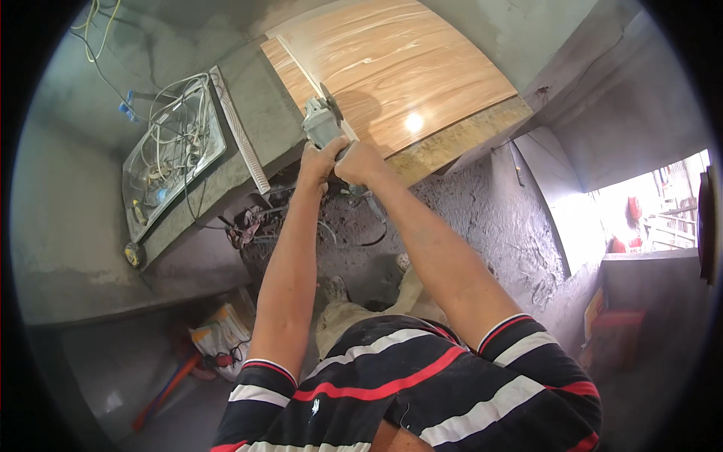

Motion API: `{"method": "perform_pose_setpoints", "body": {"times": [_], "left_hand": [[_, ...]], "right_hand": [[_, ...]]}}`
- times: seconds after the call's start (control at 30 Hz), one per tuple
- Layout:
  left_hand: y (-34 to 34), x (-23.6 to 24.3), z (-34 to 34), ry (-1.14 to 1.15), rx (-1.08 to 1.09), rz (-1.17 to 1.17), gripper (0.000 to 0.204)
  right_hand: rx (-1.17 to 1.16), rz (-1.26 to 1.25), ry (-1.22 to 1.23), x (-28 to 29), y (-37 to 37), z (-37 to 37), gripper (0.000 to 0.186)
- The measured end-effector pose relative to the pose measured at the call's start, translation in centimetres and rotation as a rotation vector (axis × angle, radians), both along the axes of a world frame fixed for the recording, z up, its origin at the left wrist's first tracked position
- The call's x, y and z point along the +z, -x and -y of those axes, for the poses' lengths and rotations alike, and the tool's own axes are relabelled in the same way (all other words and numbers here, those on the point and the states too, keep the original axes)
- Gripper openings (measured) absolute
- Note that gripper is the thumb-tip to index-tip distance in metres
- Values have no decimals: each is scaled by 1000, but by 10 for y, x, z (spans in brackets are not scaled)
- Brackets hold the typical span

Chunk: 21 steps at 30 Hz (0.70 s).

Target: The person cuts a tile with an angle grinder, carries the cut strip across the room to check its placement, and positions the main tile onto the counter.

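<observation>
My left hand (318, 160) and my right hand (358, 163) both grip a grey angle grinder (321, 120). Its disc rests at the near left edge of a glossy wood-grain slab (392, 68) lying on a concrete counter (260, 113). A thin pale strip (301, 64) runs along the slab's left side, ahead of the grinder. My forearms reach up from the lower edge of the picture, and my striped shirt (407, 384) fills the bottom.
A steel sink (175, 151) full of white cables sits in the counter to the left, beside a corrugated white hose (241, 132). Rubble and wires lie under the counter. Bags and a red-handled tool lie on the floor at lower left. A bright opening is at right.
</observation>
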<state>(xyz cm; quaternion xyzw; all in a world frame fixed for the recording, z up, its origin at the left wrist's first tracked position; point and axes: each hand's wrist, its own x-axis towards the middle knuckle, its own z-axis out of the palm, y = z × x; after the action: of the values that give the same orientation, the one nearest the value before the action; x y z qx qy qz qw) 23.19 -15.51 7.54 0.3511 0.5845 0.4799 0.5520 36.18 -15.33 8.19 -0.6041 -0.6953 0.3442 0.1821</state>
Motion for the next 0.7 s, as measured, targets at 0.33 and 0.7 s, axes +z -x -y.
{"method": "perform_pose_setpoints", "body": {"times": [0.33,0.7], "left_hand": [[0,2,4,-13,-45,49,59],[-6,15,12,-8,-1,84,53]], "right_hand": [[-65,-22,64,17,-4,11,42],[-83,-20,93,18,-3,12,44]]}}
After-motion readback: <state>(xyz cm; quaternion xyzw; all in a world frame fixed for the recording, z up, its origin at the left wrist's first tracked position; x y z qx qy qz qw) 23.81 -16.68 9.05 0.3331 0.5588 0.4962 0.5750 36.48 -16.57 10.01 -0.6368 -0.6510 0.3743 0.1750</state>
